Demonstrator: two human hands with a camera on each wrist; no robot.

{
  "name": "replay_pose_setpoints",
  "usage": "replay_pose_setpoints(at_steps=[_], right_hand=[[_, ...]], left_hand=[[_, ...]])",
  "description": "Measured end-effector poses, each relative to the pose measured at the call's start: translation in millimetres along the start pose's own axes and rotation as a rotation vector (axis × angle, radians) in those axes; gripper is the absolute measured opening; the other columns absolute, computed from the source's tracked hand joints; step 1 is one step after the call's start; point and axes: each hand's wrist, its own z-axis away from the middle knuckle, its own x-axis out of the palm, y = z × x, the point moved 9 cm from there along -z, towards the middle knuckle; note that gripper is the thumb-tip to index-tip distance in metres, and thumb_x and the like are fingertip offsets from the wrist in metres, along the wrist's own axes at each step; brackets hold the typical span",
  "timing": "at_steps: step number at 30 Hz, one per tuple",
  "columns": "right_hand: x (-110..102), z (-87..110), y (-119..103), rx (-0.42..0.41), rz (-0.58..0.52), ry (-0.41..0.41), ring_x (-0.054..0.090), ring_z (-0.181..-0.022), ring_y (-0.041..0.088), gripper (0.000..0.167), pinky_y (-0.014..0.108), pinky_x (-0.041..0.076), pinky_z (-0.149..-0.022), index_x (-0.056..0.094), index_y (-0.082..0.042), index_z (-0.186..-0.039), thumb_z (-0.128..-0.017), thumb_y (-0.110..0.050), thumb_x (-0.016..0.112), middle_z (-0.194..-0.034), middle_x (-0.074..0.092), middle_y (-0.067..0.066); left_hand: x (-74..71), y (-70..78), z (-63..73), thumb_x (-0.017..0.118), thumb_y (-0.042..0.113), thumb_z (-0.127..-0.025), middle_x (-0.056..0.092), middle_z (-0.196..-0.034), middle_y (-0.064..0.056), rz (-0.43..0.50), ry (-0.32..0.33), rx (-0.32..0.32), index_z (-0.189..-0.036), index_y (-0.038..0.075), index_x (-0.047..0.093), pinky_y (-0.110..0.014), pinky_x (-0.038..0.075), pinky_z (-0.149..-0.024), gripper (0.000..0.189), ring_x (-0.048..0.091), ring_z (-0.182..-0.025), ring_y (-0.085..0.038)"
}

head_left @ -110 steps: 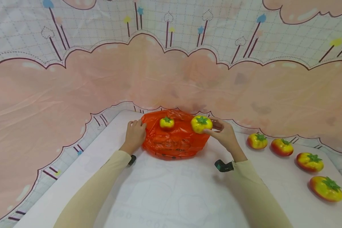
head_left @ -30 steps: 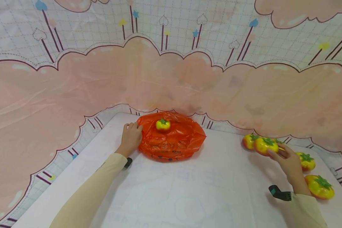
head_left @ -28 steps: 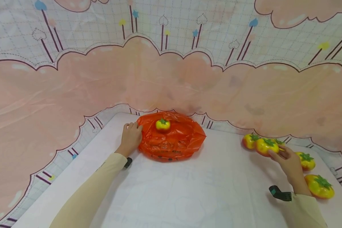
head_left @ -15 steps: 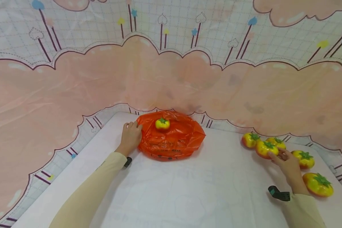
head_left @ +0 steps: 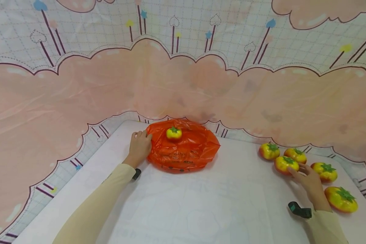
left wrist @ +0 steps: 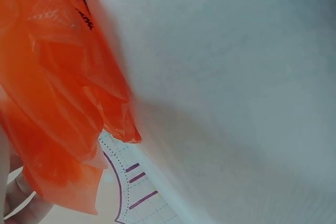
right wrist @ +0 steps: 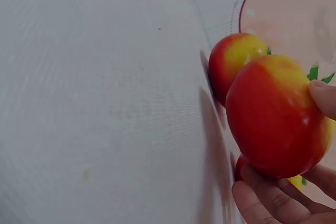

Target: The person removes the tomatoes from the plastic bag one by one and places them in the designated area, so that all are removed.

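On the left, my left hand (head_left: 140, 146) grips the edge of a crumpled orange-red plastic bag (head_left: 183, 156), its fingers bent at the bag's side. The left wrist view has the bag's folds (left wrist: 58, 87) hanging over fingers at the lower left. One yellow tomato (head_left: 174, 133) with green leaves lies at the bag's opening. At the right, my right hand (head_left: 309, 178) holds a yellow-and-red tomato (head_left: 286, 165) low over the table, just in front of two others. The right wrist view shows the thumb near the leaves of this tomato (right wrist: 275, 121) and fingers underneath.
Behind the held tomato sit a tomato (head_left: 269, 151) and another tomato (head_left: 296, 155). Farther right are a third tomato (head_left: 324, 172) and, nearer me, a larger-looking tomato (head_left: 341, 199). The white table (head_left: 183, 203) ends at a patterned pink cloth wall (head_left: 183, 88).
My right hand has carried its tomato from over the bag to the right-hand row, then lowered it slightly toward the table. My left hand keeps its hold on the bag.
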Motion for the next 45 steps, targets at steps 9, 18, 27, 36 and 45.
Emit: replay_pose_setpoints(at_steps=[9,18,27,36,45], right_hand=[[0,-6.2,13,0.06,-0.001,0.002,0.017,-0.135,0.051,0.099,0.065,0.023,-0.106,0.004,-0.002,-0.149,-0.086,-0.063,0.048,-0.15,0.012,0.032],[1,-7.0,15,0.051,0.009,-0.021,0.016,-0.135,0.051,0.098,0.064,0.023,-0.106,0.002,-0.001,-0.149,-0.087,-0.062,0.046,-0.15,0.012,0.033],[-1,-4.1,10,0.032,0.016,-0.028,0.017,-0.134,0.053,0.098,0.062,0.026,-0.106,0.0,0.0,-0.149,-0.087,-0.06,0.048,-0.149,0.008,0.035],[-3,-2.4,3,-0.003,0.033,-0.035,0.016,-0.134,0.055,0.098,0.063,0.027,-0.105,0.002,0.002,-0.148,-0.087,-0.057,0.052,-0.15,0.004,0.036],[-8,-2.8,-7,-0.105,0.082,-0.05,0.019,-0.132,0.057,0.094,0.066,0.028,-0.101,-0.001,0.004,-0.147,-0.091,-0.051,0.05,-0.148,0.009,0.037]], left_hand=[[-2.6,2.4,0.0,0.06,0.011,-0.087,0.06,-0.106,-0.019,0.013,-0.015,-0.003,-0.107,0.002,0.062,-0.051,0.038,-0.098,0.022,0.052,-0.101,-0.034],[-2.3,3.3,0.5,0.06,0.011,-0.087,0.06,-0.105,-0.019,-0.009,-0.02,0.003,-0.107,0.002,0.063,-0.05,0.038,-0.098,0.023,0.052,-0.101,-0.033],[-3.1,2.8,1.1,0.06,0.011,-0.087,0.06,-0.107,-0.019,-0.001,-0.027,-0.007,-0.107,0.001,0.062,-0.05,0.038,-0.098,0.023,0.051,-0.101,-0.033],[-4.5,2.0,1.0,0.06,0.011,-0.087,0.06,-0.107,-0.02,0.005,-0.002,0.002,-0.107,0.001,0.063,-0.051,0.039,-0.097,0.022,0.053,-0.1,-0.034],[-7.5,2.4,1.6,0.06,0.01,-0.086,0.06,-0.104,-0.02,0.011,0.002,0.004,-0.105,0.001,0.063,-0.051,0.039,-0.097,0.021,0.053,-0.099,-0.034]])
